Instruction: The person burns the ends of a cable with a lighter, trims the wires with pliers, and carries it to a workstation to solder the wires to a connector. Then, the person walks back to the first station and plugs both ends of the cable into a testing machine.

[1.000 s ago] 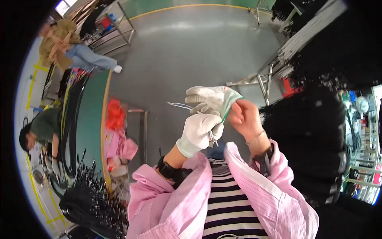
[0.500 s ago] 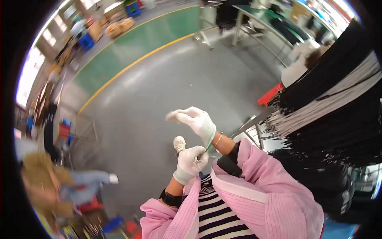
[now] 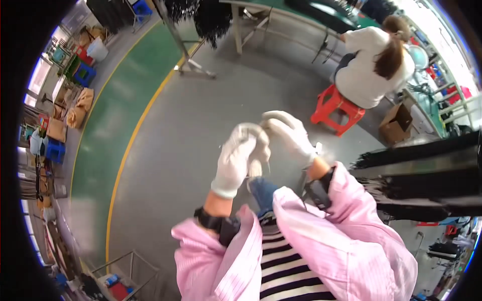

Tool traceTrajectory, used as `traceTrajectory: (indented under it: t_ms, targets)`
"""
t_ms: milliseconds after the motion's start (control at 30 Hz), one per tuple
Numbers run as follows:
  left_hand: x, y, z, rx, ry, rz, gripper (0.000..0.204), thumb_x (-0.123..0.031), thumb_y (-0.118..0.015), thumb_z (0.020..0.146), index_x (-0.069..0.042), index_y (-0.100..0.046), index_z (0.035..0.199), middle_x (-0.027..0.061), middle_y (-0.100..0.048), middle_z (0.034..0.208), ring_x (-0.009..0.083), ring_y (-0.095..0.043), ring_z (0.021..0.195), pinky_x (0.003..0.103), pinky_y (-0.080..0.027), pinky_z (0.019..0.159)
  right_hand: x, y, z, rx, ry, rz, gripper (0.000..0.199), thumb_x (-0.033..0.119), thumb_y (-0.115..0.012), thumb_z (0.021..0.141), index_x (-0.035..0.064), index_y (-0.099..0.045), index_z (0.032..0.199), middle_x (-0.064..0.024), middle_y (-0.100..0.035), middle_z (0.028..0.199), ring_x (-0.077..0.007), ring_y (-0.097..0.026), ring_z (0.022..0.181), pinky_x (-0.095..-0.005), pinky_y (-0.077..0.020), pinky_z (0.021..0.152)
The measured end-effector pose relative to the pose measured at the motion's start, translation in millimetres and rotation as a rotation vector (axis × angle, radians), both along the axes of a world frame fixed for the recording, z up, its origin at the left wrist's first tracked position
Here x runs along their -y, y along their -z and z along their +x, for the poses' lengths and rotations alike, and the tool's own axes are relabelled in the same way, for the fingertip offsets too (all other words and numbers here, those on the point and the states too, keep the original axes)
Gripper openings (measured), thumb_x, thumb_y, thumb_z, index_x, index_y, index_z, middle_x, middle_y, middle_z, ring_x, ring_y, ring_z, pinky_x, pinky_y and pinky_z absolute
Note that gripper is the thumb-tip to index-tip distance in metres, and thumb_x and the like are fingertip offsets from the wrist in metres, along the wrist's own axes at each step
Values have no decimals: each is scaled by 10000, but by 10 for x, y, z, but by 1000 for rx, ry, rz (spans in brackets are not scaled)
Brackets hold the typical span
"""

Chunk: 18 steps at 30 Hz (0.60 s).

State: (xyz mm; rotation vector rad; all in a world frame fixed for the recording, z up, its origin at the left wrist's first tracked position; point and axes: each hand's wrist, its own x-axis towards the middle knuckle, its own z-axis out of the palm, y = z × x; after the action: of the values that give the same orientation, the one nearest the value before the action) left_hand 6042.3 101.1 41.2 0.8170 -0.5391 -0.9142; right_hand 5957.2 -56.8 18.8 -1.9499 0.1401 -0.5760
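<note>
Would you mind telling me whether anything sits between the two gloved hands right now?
Nothing visible does. The left hand and the right hand, both in white gloves, meet fingertip to fingertip above the grey floor. Blur hides whether they pinch something small.

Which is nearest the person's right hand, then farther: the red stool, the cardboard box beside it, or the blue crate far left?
From the right hand, in the head view:
1. Red stool, just to its right.
2. Cardboard box, farther right.
3. Blue crate, far upper left.
</note>
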Motion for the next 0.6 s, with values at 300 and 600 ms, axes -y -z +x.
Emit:
traceTrajectory:
  t_ms: [300, 600]
  targets:
    - [2054, -287, 1886, 53, 91, 279, 126, -87, -520, 895, 11, -581, 944, 59, -621, 752, 70, -519, 496, 181, -412, 460, 1369, -112, 1450, -103, 22, 548, 304, 198, -590, 857, -44, -588, 1039, -48, -612, 871, -84, -561, 785, -235, -460, 685]
    - [4246, -133, 3167, 398, 225, 345, 162, -139, -553, 887, 2, -609, 945, 22, -608, 679, -2, -421, 452, 145, -286, 402, 3204, -236, 2629, -195, 392, 528, 221, 162, -605, 859, -49, -617, 925, -31, -617, 723, -60, -562, 621, -186, -453, 559]
